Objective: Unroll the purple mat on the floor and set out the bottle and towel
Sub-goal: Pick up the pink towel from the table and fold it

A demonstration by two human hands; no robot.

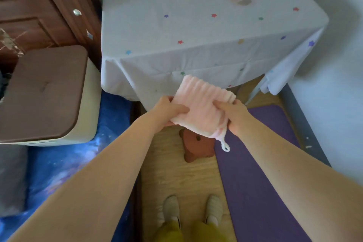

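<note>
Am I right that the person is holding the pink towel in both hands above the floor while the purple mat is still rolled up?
Not quite: the head view shows the purple mat already lying flat on the floor. The rest holds: the left hand and right hand both grip the pink towel.

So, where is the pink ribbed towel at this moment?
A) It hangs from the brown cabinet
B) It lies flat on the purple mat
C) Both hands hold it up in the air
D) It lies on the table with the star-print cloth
C: the left hand and the right hand each grip one side of the pink ribbed towel, above the floor and the purple mat.
</note>
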